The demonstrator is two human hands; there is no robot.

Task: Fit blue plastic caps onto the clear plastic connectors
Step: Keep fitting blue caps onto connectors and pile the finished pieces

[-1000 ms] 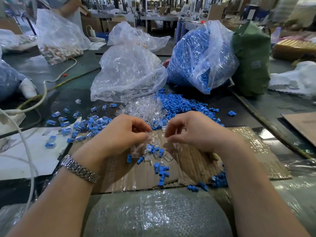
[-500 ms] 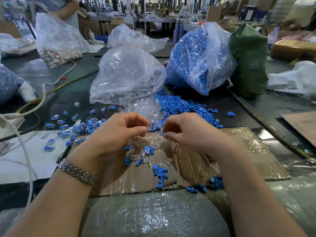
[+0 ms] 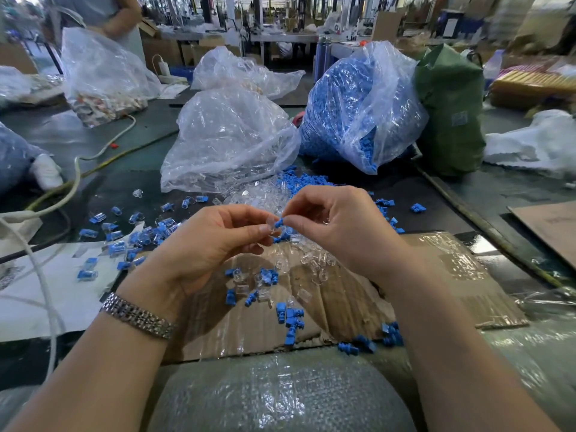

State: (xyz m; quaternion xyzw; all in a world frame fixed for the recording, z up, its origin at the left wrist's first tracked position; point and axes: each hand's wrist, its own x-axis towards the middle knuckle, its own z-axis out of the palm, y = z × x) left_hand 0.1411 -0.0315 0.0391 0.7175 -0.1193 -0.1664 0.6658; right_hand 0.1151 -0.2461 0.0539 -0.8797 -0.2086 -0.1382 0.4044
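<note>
My left hand [image 3: 215, 241] pinches a clear plastic connector [image 3: 270, 225] between thumb and fingertips. My right hand [image 3: 336, 226] pinches a blue cap [image 3: 279, 223] and holds it against the connector's end, the two hands meeting above a sheet of cardboard [image 3: 436, 275]. Loose blue caps [image 3: 290, 319] and clear connectors [image 3: 314, 263] lie scattered on the cardboard below the hands. A heap of clear connectors [image 3: 261, 191] and blue caps [image 3: 311, 182] spreads just behind my hands. Capped pieces [image 3: 140, 235] lie in a cluster at the left.
A clear bag of connectors [image 3: 227, 138] and a bag of blue caps [image 3: 358, 107] stand behind the heap, with a green sack [image 3: 448, 110] to the right. White cables [image 3: 46, 275] run along the left. Bubble wrap [image 3: 274, 397] lies at the near edge. Another person [image 3: 103, 14] stands at far left.
Both hands have lifted off the cardboard and come together. The right hand now shows a blue cap pressed to the clear connector in the left.
</note>
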